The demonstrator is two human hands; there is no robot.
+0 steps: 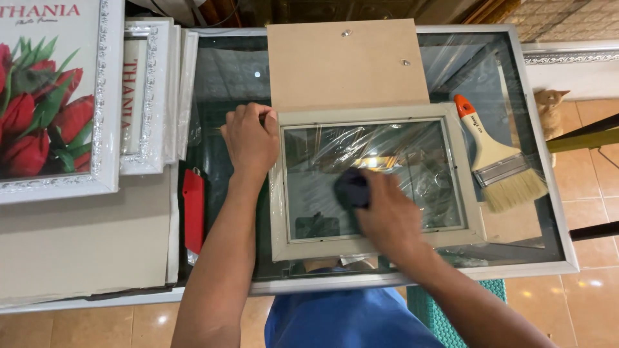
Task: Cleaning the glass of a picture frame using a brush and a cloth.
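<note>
dark cloth on the glass, frame pinned at its left corner

the pale picture frame (374, 183) lay flat on the glass tabletop (516, 261), its long axis running left to right in front of the person, with its glass pane facing up and catching reflections. the right hand (387, 216) rested on the pane just left of its middle, fingers closed around a dark cloth (351, 188) that was pressed to the glass; the hand was blurred. most of the pane lay to the right of that cloth, so the right hand was the nearer one to the uncleaned-looking stretch. the left hand (251, 138) sat on the frame's upper left corner, fingers curled down over the edge, holding it. a brown backing board (345, 64) lay just beyond the frame, touching its far side. a paintbrush (496, 158) with an orange-tipped handle lay just beside the frame's right edge. a red cutter (193, 209) lay to the left, near the left forearm, and 2 white ornate frames (148, 96) were stacked further left.
</note>
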